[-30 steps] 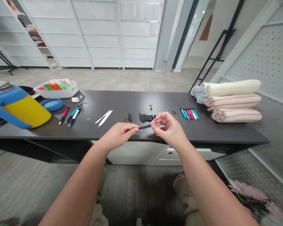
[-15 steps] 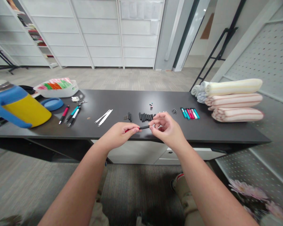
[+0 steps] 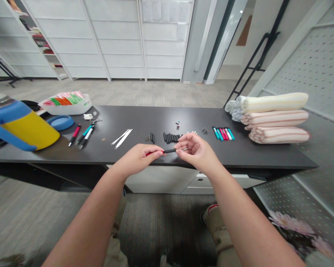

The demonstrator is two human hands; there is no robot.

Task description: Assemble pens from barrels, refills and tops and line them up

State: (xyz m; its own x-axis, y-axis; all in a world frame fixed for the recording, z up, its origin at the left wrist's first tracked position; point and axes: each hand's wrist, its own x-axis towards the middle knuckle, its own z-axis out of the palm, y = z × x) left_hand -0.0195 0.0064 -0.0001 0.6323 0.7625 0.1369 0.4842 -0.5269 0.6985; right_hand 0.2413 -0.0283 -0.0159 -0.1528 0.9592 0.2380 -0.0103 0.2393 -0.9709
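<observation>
My left hand (image 3: 140,157) is closed around a red pen barrel whose black grip section (image 3: 169,151) sticks out to the right. My right hand (image 3: 196,150) pinches the far end of that black part, fingers curled, with a thin pale piece showing between them. Both hands hover just above the front edge of the dark table (image 3: 156,118). Behind them lies a row of black pen grips (image 3: 172,138), a smaller group of black parts (image 3: 151,138) and white ink refills (image 3: 122,138).
Finished pens (image 3: 223,133) lie at the right beside stacked rolled towels (image 3: 275,118). Left are three more pens (image 3: 82,135), a blue lid (image 3: 60,122), a white tray of coloured parts (image 3: 66,102) and a blue-and-yellow jug (image 3: 22,124). Small springs (image 3: 205,130) lie mid-table.
My right hand has slid slightly left along the black grip toward my left hand. The left hand has stayed put.
</observation>
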